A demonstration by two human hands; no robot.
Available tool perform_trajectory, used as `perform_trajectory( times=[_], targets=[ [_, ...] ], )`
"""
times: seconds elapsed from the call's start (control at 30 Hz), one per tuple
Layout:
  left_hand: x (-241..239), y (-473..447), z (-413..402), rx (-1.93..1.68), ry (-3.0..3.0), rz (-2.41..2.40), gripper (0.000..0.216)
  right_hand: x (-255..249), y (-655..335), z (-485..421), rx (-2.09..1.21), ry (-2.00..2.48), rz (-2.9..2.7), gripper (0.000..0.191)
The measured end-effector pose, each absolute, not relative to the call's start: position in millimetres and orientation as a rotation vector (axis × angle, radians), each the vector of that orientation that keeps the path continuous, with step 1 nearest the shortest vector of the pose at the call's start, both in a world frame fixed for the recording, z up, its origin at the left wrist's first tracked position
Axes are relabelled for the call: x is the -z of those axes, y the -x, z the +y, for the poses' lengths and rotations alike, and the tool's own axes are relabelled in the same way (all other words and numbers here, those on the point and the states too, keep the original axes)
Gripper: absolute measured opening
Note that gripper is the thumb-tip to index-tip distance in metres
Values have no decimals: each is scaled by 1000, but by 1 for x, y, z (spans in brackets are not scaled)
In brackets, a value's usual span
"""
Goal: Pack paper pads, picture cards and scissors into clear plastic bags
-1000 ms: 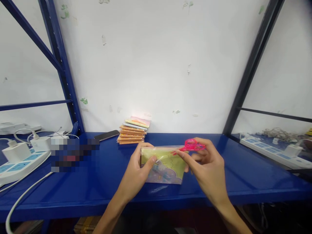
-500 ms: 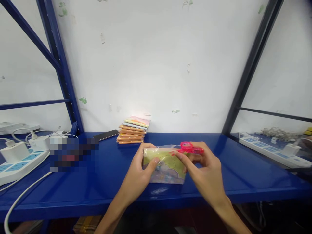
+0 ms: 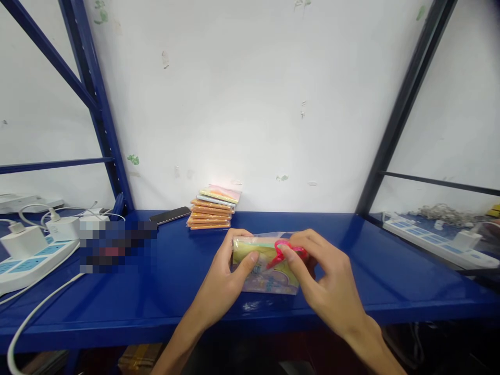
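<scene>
A small clear plastic packet (image 3: 265, 271) with a yellow-green and pastel picture card inside lies low over the blue shelf (image 3: 156, 291). My left hand (image 3: 221, 284) grips its left end, thumb on top. My right hand (image 3: 326, 284) pinches small pink scissors (image 3: 283, 251) against the packet's upper right part, fingers curled round the handles. The blades lie on the plastic; whether they cut it I cannot tell.
A stack of orange-edged packets (image 3: 213, 208) and a dark phone (image 3: 171, 215) sit near the white wall. White power strips with plugs and cables lie at the left (image 3: 31, 250) and right (image 3: 441, 237). Blue and black shelf posts rise on both sides.
The pink scissors have come down from above the packet's top right corner onto its face, moving left. The packet has sunk a little toward the shelf. My left hand has held its grip.
</scene>
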State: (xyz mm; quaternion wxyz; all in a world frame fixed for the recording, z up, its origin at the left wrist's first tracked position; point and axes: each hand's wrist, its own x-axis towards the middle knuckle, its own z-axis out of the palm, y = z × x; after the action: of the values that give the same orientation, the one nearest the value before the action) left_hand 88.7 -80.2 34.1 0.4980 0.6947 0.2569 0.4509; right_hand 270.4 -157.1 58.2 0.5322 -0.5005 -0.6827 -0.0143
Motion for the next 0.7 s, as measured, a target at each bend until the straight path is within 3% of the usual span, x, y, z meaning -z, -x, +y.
perform_trajectory(
  times=[0.7],
  targets=[
    [-33,-89,-79,-1087,-1627,606,27,-59,-281,-156,115,1255,-1696,15]
  ],
)
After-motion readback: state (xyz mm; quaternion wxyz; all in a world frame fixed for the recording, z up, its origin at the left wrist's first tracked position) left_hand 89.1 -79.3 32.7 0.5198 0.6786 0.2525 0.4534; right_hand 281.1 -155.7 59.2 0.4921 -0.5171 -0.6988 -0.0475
